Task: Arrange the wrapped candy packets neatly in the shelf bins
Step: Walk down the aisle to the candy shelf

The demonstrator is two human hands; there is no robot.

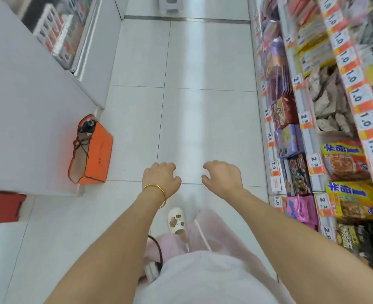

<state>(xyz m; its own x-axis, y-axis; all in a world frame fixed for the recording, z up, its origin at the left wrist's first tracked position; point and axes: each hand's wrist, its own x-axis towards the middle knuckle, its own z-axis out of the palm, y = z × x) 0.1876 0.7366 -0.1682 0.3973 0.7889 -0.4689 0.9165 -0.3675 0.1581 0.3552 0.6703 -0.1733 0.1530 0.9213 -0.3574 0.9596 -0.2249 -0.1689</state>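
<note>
- Currently the candy packets (345,161) sit in the shelf (311,139) bins, some askew.
- My left hand (161,178) and right hand (222,176) hang loosely curled beside the shelf, grasping nothing.
- I reckon I'm between packets; next I must turn shelfward and reach in.

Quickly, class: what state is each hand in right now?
Left hand: open, fingers loosely curled, holding nothing.
Right hand: open, fingers loosely curled, holding nothing.
</note>
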